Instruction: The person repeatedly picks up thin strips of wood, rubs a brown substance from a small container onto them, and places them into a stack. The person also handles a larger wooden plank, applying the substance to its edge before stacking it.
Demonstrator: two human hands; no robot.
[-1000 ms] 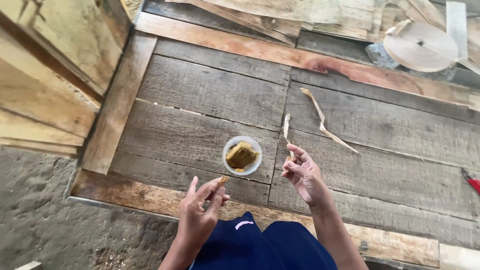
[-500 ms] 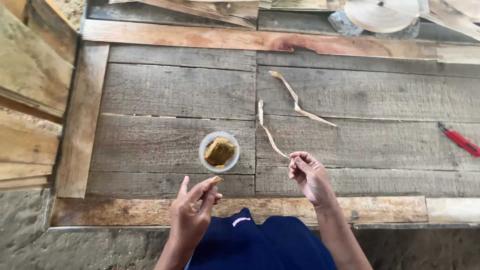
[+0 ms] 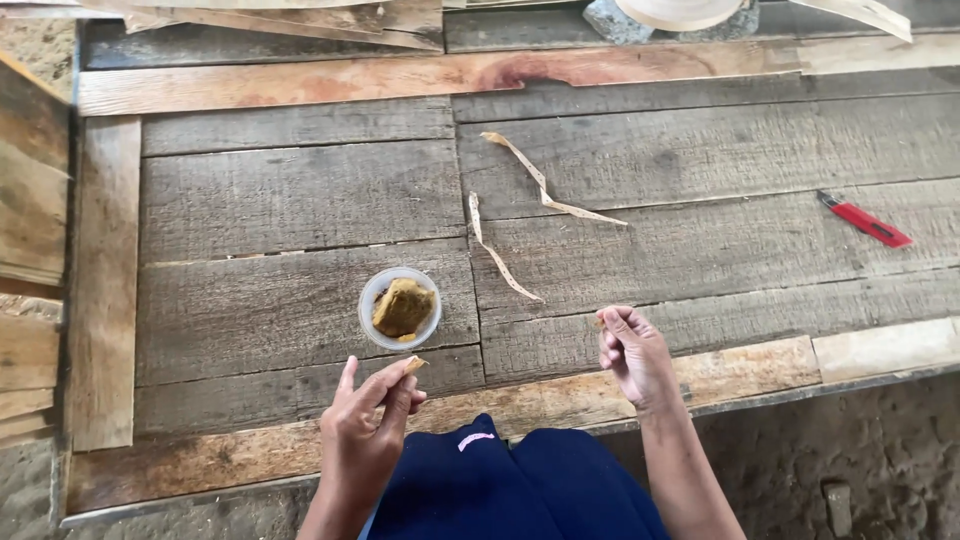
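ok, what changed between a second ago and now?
The right hand appears to have let go of the thin strip, which now lies on the boards apart from that hand. Unchanged: the left hand pinches a small brown piece, and the cup and second strip stay put.

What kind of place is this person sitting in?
Probably an outdoor craft or woodworking spot. The person works at a rough plank platform, with stacked boards beside it, bare ground below, and a red utility knife and thin curled strips lying on it.
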